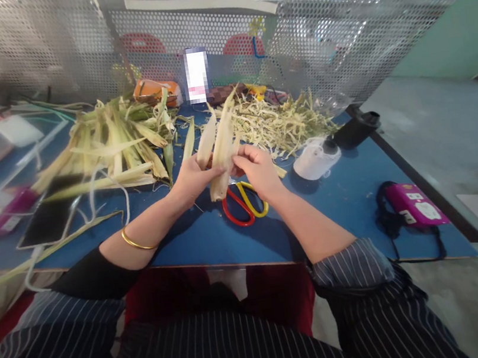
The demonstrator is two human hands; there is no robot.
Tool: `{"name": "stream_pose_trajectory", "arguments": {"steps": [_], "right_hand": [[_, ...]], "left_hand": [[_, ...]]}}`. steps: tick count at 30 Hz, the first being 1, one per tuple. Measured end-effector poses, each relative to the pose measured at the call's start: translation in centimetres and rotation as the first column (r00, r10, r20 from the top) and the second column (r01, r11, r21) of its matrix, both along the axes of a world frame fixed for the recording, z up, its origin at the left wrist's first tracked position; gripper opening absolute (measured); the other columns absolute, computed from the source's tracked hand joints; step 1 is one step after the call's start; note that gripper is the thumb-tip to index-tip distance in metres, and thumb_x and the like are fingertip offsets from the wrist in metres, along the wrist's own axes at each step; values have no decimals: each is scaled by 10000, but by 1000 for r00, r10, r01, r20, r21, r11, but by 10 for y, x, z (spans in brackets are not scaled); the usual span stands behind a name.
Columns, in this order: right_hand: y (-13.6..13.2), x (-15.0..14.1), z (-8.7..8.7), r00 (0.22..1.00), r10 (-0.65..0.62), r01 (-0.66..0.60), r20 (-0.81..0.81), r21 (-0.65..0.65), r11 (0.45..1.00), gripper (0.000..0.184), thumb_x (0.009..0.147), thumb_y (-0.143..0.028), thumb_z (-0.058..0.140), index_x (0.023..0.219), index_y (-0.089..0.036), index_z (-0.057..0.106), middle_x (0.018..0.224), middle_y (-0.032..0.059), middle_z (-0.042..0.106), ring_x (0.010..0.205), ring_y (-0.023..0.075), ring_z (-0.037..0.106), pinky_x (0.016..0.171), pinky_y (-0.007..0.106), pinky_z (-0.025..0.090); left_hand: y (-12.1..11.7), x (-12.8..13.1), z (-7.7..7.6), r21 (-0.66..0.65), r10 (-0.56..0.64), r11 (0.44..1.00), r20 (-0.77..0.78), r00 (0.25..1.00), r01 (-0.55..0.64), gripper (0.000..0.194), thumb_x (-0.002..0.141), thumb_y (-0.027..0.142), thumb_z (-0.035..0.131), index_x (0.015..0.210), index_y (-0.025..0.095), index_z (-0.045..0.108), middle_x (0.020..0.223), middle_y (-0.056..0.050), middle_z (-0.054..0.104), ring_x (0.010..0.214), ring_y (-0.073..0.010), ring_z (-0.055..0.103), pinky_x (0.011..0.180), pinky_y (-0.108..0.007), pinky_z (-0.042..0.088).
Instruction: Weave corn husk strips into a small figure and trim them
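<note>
Between my two hands a pale, dry corn husk [222, 145] stands nearly upright, its pointed tip away from me. My left hand [194, 181] grips the lower part, thumb across the front. At the husk's right edge, my right hand [259, 167] pinches with thumb and fingers closed. Another pale husk piece [206, 142] rises beside it, out of my left hand. Just under the hands lie scissors [245, 203] with one red and one yellow handle loop; their blades are mostly hidden.
Long husks [109, 135] are heaped at the left, shredded strips [275, 122] at the back right. A white thread cone [317, 158], a black cylinder [356, 127] and a magenta box with cord [418, 204] stand right. A phone [53, 213] lies left. Perforated metal mesh [207, 28] rises behind the blue table [213, 245].
</note>
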State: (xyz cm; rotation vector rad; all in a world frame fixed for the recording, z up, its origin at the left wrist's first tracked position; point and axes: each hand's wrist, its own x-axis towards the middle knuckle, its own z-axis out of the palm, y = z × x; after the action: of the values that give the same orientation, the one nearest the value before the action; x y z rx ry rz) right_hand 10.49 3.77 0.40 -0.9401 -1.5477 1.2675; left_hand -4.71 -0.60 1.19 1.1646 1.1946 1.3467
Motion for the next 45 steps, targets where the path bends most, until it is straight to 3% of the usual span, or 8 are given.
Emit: {"name": "stream_pose_trajectory", "arguments": {"steps": [8, 15, 23, 31, 35, 40, 42, 45], "right_hand": [[2, 2, 0, 997, -48, 48, -65, 5, 999, 85, 766, -230, 528, 683, -214, 530, 612, -29, 590, 567, 105, 564, 587, 267, 465], [3, 2, -1, 994, -56, 61, -91, 49, 997, 53, 769, -223, 529, 719, -214, 542, 623, -38, 573, 572, 98, 547, 597, 264, 467], [1, 0, 0, 996, 27, -29, -85, -14, 999, 63, 738, -243, 585, 697, -198, 566, 597, -34, 582, 575, 104, 560, 584, 261, 462], [8, 3, -4, 997, -23, 18, -70, -74, 997, 62, 749, -244, 556, 702, -204, 560, 605, -25, 591, 560, 102, 558, 565, 255, 443], [9, 4, -9, 991, -131, 126, 39, 111, 986, 189, 767, -228, 576, 954, -239, 559, 634, -40, 571, 604, 134, 562, 647, 309, 483], [0, 8, -3, 953, -258, 156, 158, 474, 866, 368, 771, -178, 584, 1122, -285, 553, 996, 24, 583, 788, 156, 566, 783, 346, 473], [-1, 8, 0, 957, -230, 116, 175, 499, 859, 229, 795, -176, 551, 1001, -257, 608, 967, 29, 560, 791, 150, 551, 758, 326, 468], [2, 6, -2, 988, -97, 50, 119, 353, 934, 108, 831, -262, 556, 918, -232, 612, 800, 6, 545, 706, 137, 527, 683, 301, 463]], "left_hand": [[4, -4, -5, -147, 129, 984, 184, 974, -102, 259, 698, 336, 729, 655, 151, 552, 492, 69, 382, 401, -26, 258, 373, -208, 119], [4, -5, -3, -141, 128, 984, 161, 979, -106, 263, 743, 372, 670, 674, 133, 585, 561, 13, 514, 399, -32, 311, 367, -221, 123], [-1, 3, 2, 6, 48, 999, -33, 998, -47, 383, 586, 234, 811, 910, 121, 643, 766, -26, 651, 653, -97, 555, 605, -212, 424], [5, -4, -6, -104, 89, 992, 195, 977, -70, 220, 685, 305, 744, 723, 156, 587, 527, 63, 422, 427, -39, 315, 387, -212, 180], [4, -2, -6, -139, 44, 990, 241, 970, -10, 257, 664, 339, 761, 692, 154, 585, 543, 54, 426, 430, -36, 317, 377, -213, 156], [2, 0, -5, -136, 91, 988, 165, 982, -69, 250, 680, 341, 757, 665, 152, 594, 508, 43, 440, 424, -40, 333, 373, -209, 176], [1, 0, -4, -119, 99, 989, 131, 987, -83, 224, 690, 322, 750, 670, 145, 615, 493, 43, 442, 421, -39, 332, 381, -206, 201], [1, 1, -3, -68, 87, 994, 66, 994, -83, 197, 681, 295, 753, 672, 129, 647, 501, 38, 469, 432, -38, 342, 399, -205, 229]]}}
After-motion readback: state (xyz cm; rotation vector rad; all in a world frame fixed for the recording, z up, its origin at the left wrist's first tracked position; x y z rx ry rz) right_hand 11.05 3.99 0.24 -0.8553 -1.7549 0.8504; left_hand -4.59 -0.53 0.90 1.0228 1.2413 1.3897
